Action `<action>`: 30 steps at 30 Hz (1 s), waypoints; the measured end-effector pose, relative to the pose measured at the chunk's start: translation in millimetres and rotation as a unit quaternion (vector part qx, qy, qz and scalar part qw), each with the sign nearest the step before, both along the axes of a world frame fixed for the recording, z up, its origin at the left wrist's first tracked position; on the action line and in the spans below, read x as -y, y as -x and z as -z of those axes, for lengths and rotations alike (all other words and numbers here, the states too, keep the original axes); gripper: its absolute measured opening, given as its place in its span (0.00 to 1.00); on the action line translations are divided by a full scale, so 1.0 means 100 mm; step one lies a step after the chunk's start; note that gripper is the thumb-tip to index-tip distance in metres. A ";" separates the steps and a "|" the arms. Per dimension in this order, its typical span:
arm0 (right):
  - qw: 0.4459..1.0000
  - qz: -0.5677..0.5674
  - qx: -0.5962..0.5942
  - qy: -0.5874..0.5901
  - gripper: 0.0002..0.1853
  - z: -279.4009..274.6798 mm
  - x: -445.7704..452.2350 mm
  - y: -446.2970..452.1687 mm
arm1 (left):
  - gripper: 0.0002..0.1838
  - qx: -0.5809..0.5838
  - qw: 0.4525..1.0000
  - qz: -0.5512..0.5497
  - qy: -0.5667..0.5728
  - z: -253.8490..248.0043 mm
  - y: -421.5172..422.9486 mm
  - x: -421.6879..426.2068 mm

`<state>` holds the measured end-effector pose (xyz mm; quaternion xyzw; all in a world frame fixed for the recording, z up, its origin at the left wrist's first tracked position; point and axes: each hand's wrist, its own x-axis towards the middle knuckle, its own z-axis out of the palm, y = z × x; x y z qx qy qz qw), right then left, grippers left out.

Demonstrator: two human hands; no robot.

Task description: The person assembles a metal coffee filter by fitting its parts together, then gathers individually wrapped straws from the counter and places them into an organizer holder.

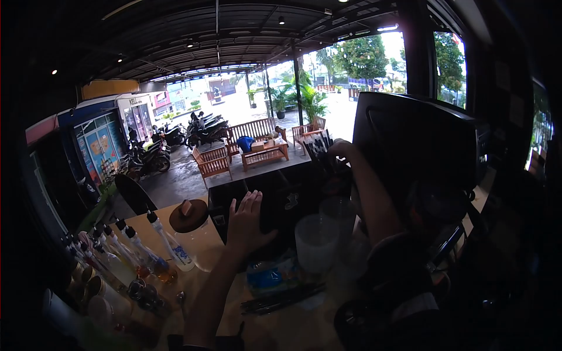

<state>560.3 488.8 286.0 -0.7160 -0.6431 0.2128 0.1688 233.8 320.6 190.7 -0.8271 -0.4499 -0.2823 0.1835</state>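
Observation:
My left hand (249, 221) is stretched out with fingers apart above a dark box (263, 202) near the middle of the counter, holding nothing. My right hand (342, 151) reaches forward to a bundle of wrapped straws (319, 146) standing at the box's far right. Its fingers are bent at the straws, and their tips are too dark to make out. Translucent plastic tubs (315, 243) stand below my right forearm. A blue packet (272, 276) lies nearer to me, beside dark thin sticks (284, 298).
Several pump bottles (170, 243) crowd the counter's left side, with a jar with a round wooden lid (188, 215) next to them. A large black monitor (415, 137) stands at the right. Beyond the counter are wooden benches (212, 162) and parked motorbikes (205, 128).

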 end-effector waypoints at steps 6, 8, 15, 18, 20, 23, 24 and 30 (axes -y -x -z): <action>0.978 0.110 -0.152 0.096 0.10 -0.23 -0.27 -0.02 | 0.51 -0.008 1.000 -0.007 0.002 -0.02 -0.01 0.03; 0.997 0.023 0.056 0.050 0.10 -0.45 -0.12 0.11 | 0.51 -0.010 1.000 -0.008 0.002 -0.02 -0.01 0.03; 0.908 0.015 0.052 -0.416 0.36 -0.45 0.09 0.58 | 0.52 -0.015 1.000 -0.013 0.001 -0.01 -0.02 0.03; 0.936 -0.010 0.147 -0.321 0.40 -0.43 0.15 0.72 | 0.51 -0.014 1.000 -0.010 0.002 0.00 -0.01 0.02; 0.950 -0.017 0.208 -0.234 0.39 -0.33 -0.01 0.67 | 0.52 -0.017 1.000 -0.012 0.003 0.01 -0.01 0.00; 0.965 -0.027 0.244 -0.097 0.38 -0.12 -0.46 0.54 | 0.53 -0.019 1.000 -0.006 0.005 0.00 0.00 0.01; 0.972 -0.032 0.214 -0.091 0.38 -0.09 -0.53 0.53 | 0.54 -0.018 1.000 0.001 0.004 0.00 0.00 0.01; 0.960 -0.051 0.226 -0.156 0.41 -0.29 -0.12 0.74 | 0.54 -0.021 1.000 -0.013 0.006 0.01 -0.02 0.01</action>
